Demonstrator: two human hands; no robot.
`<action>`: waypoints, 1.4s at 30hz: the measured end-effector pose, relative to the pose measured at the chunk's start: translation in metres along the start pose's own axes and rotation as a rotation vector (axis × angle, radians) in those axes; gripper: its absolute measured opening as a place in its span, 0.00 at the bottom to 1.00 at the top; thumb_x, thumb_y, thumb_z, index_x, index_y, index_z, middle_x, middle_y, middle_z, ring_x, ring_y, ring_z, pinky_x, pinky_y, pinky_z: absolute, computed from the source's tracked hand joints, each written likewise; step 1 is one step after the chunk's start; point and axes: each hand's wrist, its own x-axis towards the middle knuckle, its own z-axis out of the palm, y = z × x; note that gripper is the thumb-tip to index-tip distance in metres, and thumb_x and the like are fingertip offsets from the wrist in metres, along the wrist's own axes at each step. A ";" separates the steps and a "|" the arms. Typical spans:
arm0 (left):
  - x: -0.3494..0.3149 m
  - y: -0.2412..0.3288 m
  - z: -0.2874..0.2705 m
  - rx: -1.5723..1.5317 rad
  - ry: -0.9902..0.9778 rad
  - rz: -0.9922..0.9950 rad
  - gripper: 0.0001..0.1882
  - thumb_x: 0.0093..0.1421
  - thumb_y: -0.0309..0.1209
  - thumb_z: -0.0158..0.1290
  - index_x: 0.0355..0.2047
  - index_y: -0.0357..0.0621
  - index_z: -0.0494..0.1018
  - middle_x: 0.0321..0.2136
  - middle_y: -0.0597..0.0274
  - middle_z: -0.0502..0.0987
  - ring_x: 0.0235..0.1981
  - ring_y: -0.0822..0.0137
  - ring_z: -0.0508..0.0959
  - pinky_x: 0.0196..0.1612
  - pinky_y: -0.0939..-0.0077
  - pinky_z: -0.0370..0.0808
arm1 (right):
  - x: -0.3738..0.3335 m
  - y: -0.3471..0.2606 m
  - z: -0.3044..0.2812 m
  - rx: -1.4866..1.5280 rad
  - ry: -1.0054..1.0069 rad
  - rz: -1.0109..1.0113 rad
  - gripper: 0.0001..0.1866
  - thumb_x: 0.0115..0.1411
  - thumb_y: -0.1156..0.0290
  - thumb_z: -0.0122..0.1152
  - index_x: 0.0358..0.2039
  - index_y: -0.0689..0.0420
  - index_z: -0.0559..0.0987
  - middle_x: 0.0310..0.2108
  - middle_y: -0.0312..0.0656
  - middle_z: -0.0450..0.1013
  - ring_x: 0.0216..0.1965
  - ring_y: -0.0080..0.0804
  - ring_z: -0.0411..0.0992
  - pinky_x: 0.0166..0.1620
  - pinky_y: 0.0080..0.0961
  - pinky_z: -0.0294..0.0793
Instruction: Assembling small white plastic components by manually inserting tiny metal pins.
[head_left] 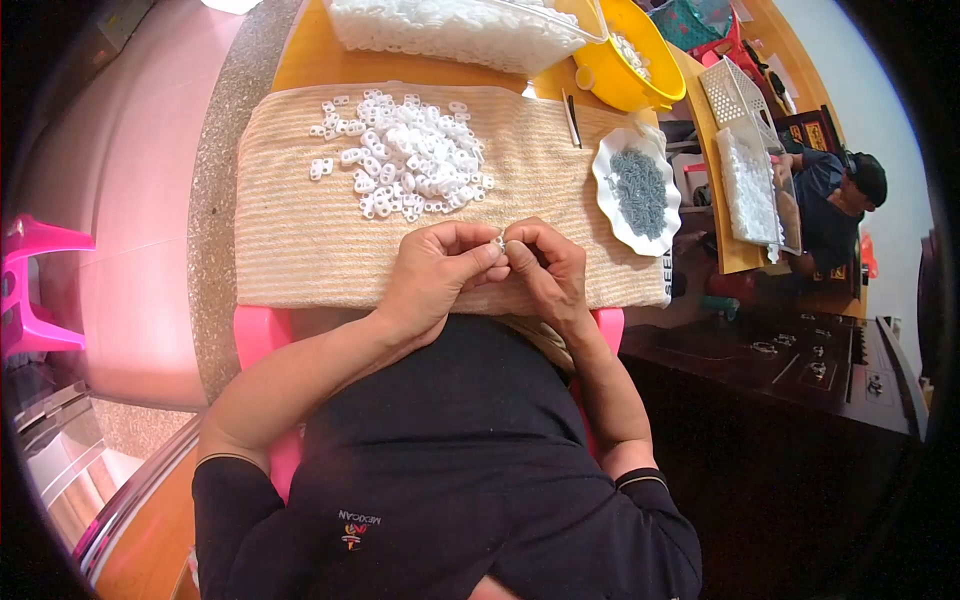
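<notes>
The left hand [432, 268] and right hand [550, 270] pinch a small whitish piece [500, 243] from both sides, likely steadying it, above a striped towel [300, 255]. Two-holed white plastic pieces [420, 160] lie heaped ahead; a scalloped dish [604, 178] corrals grey pegs [637, 192], seemingly for easy reach.

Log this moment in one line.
left hand, right hand: pinching small pale piece; beyond: white pieces piled on cloth; right: grey pieces on white plate

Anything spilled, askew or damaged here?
Nothing clearly wrong. A few white pieces lie loose left of the main pile on the towel, seemingly minor. The piece between left hand and right hand is too hidden to judge.
</notes>
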 end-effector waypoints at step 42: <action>-0.001 0.001 0.001 -0.104 0.013 0.045 0.08 0.60 0.22 0.54 0.40 0.36 0.72 0.31 0.59 0.78 0.32 0.70 0.79 0.40 0.76 0.80 | 0.062 -0.011 -0.027 -0.394 -0.101 -0.179 0.07 0.56 0.80 0.59 0.37 0.63 0.79 0.33 0.38 0.74 0.31 0.23 0.73 0.32 0.19 0.71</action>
